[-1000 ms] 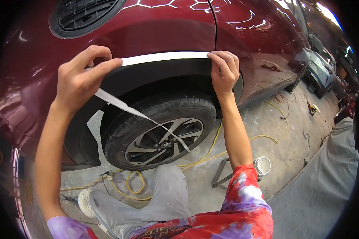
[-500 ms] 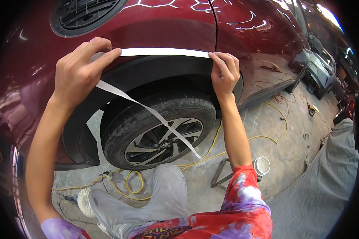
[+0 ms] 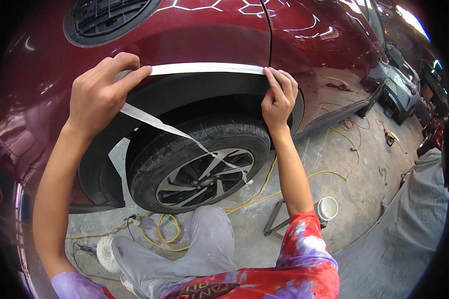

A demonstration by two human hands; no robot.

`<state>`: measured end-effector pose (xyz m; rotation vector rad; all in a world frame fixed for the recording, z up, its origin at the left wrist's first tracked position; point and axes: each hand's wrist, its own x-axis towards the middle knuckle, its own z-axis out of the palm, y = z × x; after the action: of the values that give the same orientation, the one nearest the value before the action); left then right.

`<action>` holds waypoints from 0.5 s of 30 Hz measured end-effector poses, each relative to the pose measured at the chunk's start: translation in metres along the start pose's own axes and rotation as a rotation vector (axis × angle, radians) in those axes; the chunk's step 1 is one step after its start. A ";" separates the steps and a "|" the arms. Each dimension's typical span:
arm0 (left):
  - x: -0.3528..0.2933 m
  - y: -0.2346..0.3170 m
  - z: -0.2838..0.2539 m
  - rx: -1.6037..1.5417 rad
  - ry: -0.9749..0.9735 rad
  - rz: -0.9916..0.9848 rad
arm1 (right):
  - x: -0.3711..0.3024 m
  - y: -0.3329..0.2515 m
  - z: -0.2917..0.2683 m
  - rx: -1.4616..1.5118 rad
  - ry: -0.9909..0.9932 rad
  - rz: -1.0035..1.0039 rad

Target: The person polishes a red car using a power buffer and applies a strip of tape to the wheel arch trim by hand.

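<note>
A white strip of tape [image 3: 207,68] runs taut between my two hands along the upper edge of the black wheel arch trim [image 3: 184,85] on a dark red car [image 3: 219,42]. My left hand [image 3: 101,94] pinches the strip at the left, thumb and forefinger together. From beneath that hand a loose tail of the same strip hangs slantwise across the tire [image 3: 154,154] and spoked wheel, its end curled. At the right, the fingertips of my right hand [image 3: 280,97] grip the other end, close to the panel seam. Whether the strip touches the paint all along, I cannot tell.
Yellow cord [image 3: 169,234] loops over the concrete floor. A polisher with a white fluffy pad [image 3: 106,254] lies by my knee. To the right stand a small metal stand [image 3: 277,222] and a white tub [image 3: 327,208]. A person's grey trouser leg [image 3: 409,224] is at far right.
Both hands have come down slightly, lowering the taut strip toward the black trim. The loose tail has swung and its end has curled up higher across the wheel.
</note>
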<state>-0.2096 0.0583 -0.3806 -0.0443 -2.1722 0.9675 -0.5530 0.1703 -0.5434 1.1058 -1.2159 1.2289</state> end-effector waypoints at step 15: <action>-0.015 0.009 0.006 -0.001 0.083 -0.084 | 0.004 -0.011 -0.008 -0.083 -0.021 0.031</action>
<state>-0.2045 0.0563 -0.3987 0.0064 -2.0815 0.9020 -0.5420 0.1782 -0.5392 1.0451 -1.2924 1.1820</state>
